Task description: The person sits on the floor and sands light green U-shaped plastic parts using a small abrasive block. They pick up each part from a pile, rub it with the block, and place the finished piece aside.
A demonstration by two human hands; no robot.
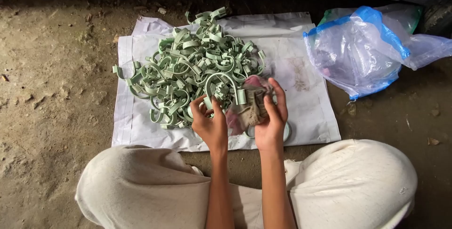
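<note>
A pile of several pale green curved plastic clamps (193,64) lies on a white sheet (308,116) spread on the ground. My left hand (210,123) grips one green clamp (221,85), which arches up above my fingers at the pile's near edge. My right hand (273,116) holds a crumpled pinkish-brown rag (249,104) against that clamp. Both hands are close together, just in front of the pile. A ring-shaped piece is partly hidden under my right hand.
A clear and blue plastic bag (362,50) lies at the right, off the sheet. Around it is bare dirt ground (52,69). My knees in light trousers (358,182) frame the near edge. A dark ledge runs along the top.
</note>
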